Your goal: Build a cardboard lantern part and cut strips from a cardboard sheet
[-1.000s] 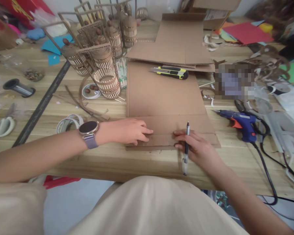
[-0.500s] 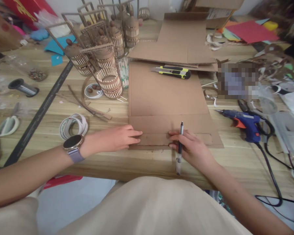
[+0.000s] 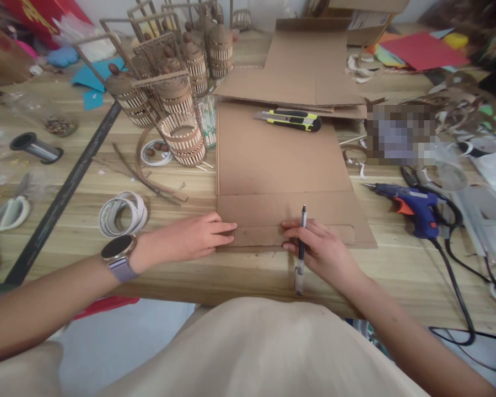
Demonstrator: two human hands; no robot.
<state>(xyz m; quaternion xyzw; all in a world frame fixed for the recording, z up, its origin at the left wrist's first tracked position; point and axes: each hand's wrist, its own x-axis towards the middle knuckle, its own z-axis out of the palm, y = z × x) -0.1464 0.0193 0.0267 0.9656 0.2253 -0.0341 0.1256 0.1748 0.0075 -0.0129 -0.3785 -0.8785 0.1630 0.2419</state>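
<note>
A cardboard sheet point(image 3: 289, 171) lies flat before me, with a narrow cardboard strip point(image 3: 258, 236) along its near edge. My left hand point(image 3: 190, 237), a watch on its wrist, rests with fingers stretched out onto the strip's left end. Tucked between the fingers of my right hand point(image 3: 320, 248) is a black pen point(image 3: 301, 249), its tip pointing away from me. The fingertips of that hand touch the strip near its middle. At the sheet's far end lies a yellow and black utility knife point(image 3: 293, 119).
To the right lies a blue glue gun point(image 3: 417, 207) with its cord. Tape rolls point(image 3: 124, 214) and white-handled scissors point(image 3: 11, 212) are on the left. Several small woven-stick baskets with handles point(image 3: 182, 140) stand at the back left, near a long black strip point(image 3: 66, 187). More cardboard point(image 3: 306, 66) lies behind.
Both hands keep their places on the strip, and the pen stays in my right hand. The whole view has shifted very slightly; my left hand looks a touch further left.
</note>
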